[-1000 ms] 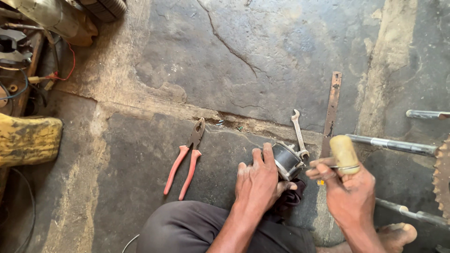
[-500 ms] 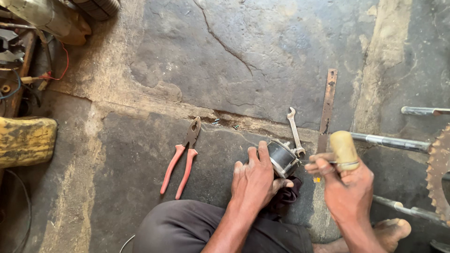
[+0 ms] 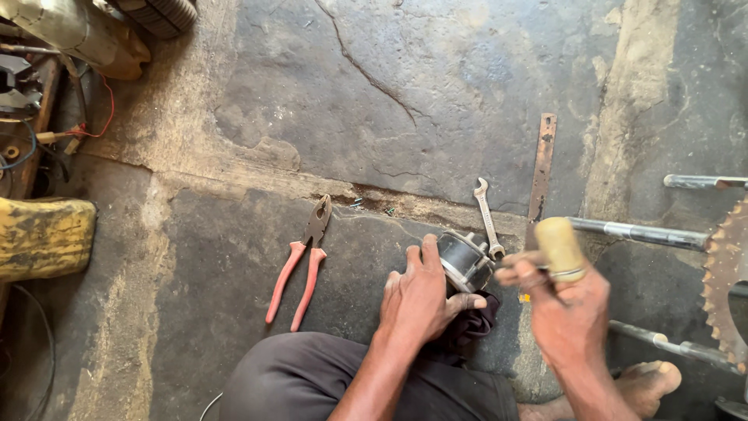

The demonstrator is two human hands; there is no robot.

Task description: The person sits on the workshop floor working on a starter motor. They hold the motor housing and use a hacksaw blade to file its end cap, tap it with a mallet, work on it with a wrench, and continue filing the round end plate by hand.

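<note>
Steadying a small round metal housing (image 3: 465, 260) on a dark rag (image 3: 467, 327), the left hand (image 3: 421, 300) clamps it to the floor, seemingly bracing it for work.

Just right, the blurred right hand (image 3: 565, 312) closes around a wooden tool handle (image 3: 559, 248). Beyond the knuckles lie a spanner (image 3: 487, 218) and rusty flat bar (image 3: 541, 168); red-handled pliers (image 3: 300, 261) rest left, a toothed sprocket (image 3: 725, 284) far right.
</note>
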